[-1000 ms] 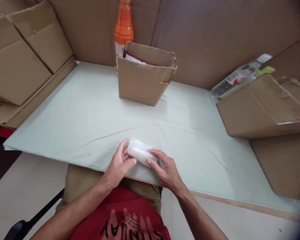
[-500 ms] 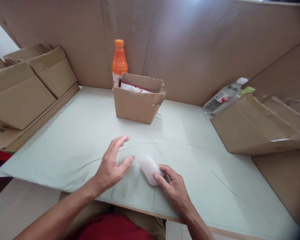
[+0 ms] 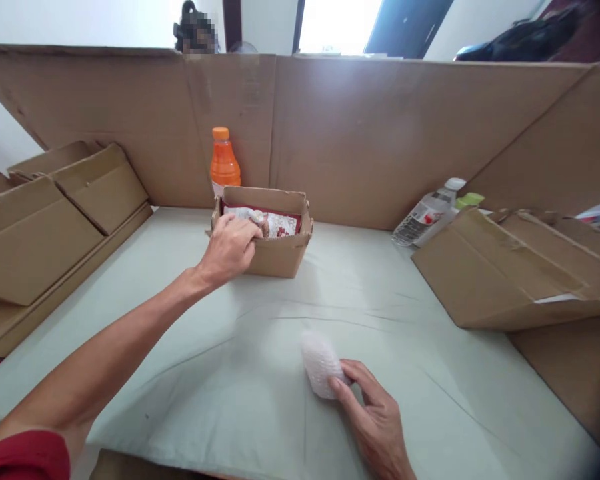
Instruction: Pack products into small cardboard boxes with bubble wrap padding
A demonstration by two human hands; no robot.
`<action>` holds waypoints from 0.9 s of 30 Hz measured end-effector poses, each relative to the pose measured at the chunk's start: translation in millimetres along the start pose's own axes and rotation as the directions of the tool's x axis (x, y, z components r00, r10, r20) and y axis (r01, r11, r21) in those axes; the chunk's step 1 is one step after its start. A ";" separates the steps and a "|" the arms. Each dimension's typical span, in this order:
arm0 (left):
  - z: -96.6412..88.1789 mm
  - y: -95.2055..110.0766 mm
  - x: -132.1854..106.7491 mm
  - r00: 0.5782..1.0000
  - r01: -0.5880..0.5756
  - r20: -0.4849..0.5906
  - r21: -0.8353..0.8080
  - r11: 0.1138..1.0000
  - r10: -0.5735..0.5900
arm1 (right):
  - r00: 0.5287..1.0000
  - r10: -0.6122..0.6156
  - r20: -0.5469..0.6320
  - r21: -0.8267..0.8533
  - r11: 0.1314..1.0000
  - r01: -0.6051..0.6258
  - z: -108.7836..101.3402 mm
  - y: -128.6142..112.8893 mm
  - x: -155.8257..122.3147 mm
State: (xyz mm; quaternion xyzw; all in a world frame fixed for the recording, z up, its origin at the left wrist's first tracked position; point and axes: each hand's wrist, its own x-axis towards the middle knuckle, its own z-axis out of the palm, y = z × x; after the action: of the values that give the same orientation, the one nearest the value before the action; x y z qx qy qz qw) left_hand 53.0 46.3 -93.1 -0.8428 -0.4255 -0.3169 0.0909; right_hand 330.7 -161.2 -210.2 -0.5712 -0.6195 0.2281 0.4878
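Cardboard walls ring the pale counter (image 3: 180, 280). Head view: one bubble-wrapped bundle (image 3: 320, 363) lies finished, my right hand (image 3: 375, 420) fingertips resting on it. My left hand (image 3: 229, 248) pinches a packet (image 3: 250, 217) in the small box (image 3: 280, 257); unwrapped.

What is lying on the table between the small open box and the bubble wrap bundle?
Nothing: in the head view, only bare pale table cover lies between the small open box and the bubble wrap bundle.
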 end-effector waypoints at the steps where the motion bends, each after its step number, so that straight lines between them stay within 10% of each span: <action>1: -6.6 7.4 -10.4 0.999 -0.040 -0.017 -0.008 0.999 0.040 | 1.000 0.003 -0.030 -0.015 1.000 -0.003 -7.9 -1.4 3.8; 7: -70.0 72.3 -82.4 0.985 -0.173 0.010 -0.072 0.982 0.174 | 0.969 -0.067 -0.239 -0.064 0.997 0.053 -59.3 -57.2 47.5; 10: -100.0 87.7 -111.4 0.980 -0.159 0.108 -0.069 0.985 0.166 | 0.952 -0.275 -0.136 -0.196 0.949 0.246 -63.4 -107.1 81.3; 14: -114.3 72.7 -136.9 0.995 -0.077 0.059 0.000 0.997 0.077 | 0.829 -0.461 0.316 -0.380 0.739 0.556 -30.6 -155.3 129.9; 18: -106.7 57.0 -146.9 0.998 -0.058 -0.007 -0.057 0.997 0.058 | 0.681 -0.235 0.694 -0.500 0.523 0.690 25.9 -175.5 165.3; 22: -100.4 55.6 -147.6 0.998 -0.045 -0.043 -0.116 0.992 0.040 | 0.556 0.075 0.828 -0.544 0.350 0.763 73.6 -180.1 175.1; 27: -94.9 52.9 -146.5 0.998 -0.028 -0.062 -0.164 0.986 0.018 | 0.475 0.155 0.866 -0.500 0.296 0.814 100.5 -173.1 172.8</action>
State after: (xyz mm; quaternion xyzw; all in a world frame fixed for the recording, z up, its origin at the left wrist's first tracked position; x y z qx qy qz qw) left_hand -13.4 -123.4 -102.3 -0.8423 -0.3850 -0.3752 0.0374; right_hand 181.9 -14.9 -47.7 -0.3897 -0.8969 -0.0458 -0.2042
